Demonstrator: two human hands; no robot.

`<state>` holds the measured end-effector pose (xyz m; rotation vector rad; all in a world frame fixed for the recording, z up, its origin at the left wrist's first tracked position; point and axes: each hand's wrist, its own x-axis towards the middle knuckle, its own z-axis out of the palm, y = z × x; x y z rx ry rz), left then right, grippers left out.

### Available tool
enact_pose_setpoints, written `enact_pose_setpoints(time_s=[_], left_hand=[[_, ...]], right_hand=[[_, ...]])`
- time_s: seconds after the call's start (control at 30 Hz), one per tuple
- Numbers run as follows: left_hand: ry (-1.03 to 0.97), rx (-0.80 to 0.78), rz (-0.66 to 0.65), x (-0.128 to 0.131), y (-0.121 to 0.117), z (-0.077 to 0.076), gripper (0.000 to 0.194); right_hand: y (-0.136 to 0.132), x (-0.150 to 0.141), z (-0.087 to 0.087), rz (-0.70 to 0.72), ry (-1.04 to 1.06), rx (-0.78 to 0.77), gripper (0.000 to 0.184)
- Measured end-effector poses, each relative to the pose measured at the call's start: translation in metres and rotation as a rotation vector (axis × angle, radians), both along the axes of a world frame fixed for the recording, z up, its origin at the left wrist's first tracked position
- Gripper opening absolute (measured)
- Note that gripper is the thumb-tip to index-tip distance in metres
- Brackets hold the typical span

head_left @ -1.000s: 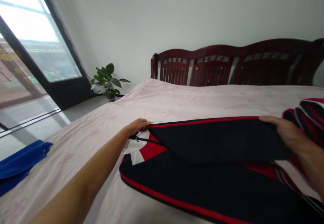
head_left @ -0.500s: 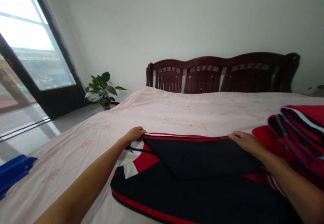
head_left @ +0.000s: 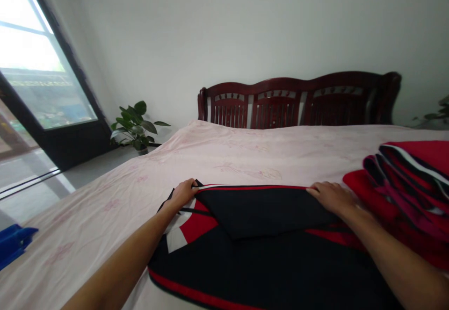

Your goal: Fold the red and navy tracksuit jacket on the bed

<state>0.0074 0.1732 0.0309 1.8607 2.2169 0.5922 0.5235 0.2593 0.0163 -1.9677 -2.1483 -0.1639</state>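
A black garment with red trim and a white-and-red patch [head_left: 266,235] lies spread on the pink bed sheet [head_left: 224,155] in front of me. Its far flap is folded over toward me. My left hand [head_left: 183,192] pinches the left corner of that fold, fingers closed on the cloth. My right hand [head_left: 329,195] lies on the right end of the same red-trimmed edge and holds it down, its fingers curled over the hem.
A pile of red, black and magenta striped clothes [head_left: 407,183] lies at the right. A dark wooden headboard [head_left: 298,99] stands behind the bed. A potted plant [head_left: 135,125] sits on the floor by a glass door [head_left: 31,81]; something blue [head_left: 12,244] lies at the far left.
Both hands have lowered the folded edge onto the garment and brought it closer together; my right hand moved left along the hem. The camera has tilted so more of the headboard shows.
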Motion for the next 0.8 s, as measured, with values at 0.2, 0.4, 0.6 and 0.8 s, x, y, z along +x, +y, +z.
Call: enact_pose_setpoints(time_s=[0.2, 0.4, 0.6, 0.8], left_hand=[[0.052, 0.069, 0.042, 0.0, 0.004, -0.008, 0.018], [0.196, 0.097, 0.056, 0.018, 0.0, 0.002, 0.036], [0.265, 0.166, -0.155, 0.075, -0.023, 0.01, 0.049], [0.364, 0.031, -0.28, 0.109, -0.047, -0.025, 0.062]], right_hand=[[-0.014, -0.015, 0.002, -0.108, -0.132, -0.061, 0.051], [-0.024, -0.009, -0.005, -0.039, -0.037, -0.15, 0.063], [-0.041, -0.009, -0.003, -0.118, 0.025, -0.007, 0.066], [-0.065, -0.015, -0.013, -0.036, -0.031, -0.147, 0.062]])
